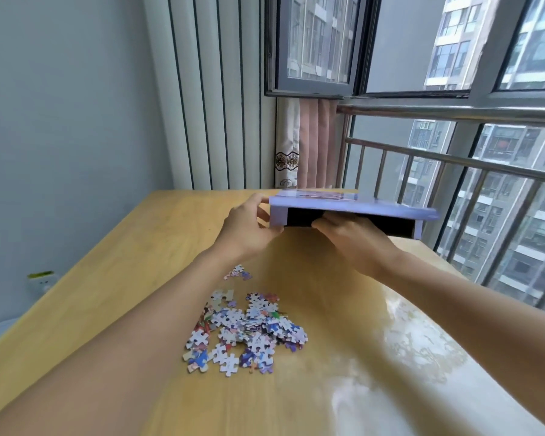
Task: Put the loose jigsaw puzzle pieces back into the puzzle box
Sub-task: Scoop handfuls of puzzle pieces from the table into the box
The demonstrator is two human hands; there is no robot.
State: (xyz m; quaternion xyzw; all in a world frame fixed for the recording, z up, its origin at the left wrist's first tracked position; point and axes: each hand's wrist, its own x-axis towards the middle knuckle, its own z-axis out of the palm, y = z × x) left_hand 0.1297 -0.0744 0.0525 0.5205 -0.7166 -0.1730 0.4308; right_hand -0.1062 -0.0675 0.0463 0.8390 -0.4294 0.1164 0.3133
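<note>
The lavender puzzle box is being gripped at its corner by the left hand, while the black inner tray is being pinched by the right hand, seemingly to open it for the loose pieces lying on the counter.

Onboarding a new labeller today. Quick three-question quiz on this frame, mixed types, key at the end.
1. True or false: the loose pieces are already inside the box.
2. Which hand holds the box's left end? A) left hand B) right hand C) neither
3. Fill in: the pieces lie in a pile on the ___.

Key
1. False. They lie on the table, nearer the person than the box.
2. A. The left hand has a grip on the left end; the right hand's fingers reach into the dark opening in the box's near side.
3. table
</note>
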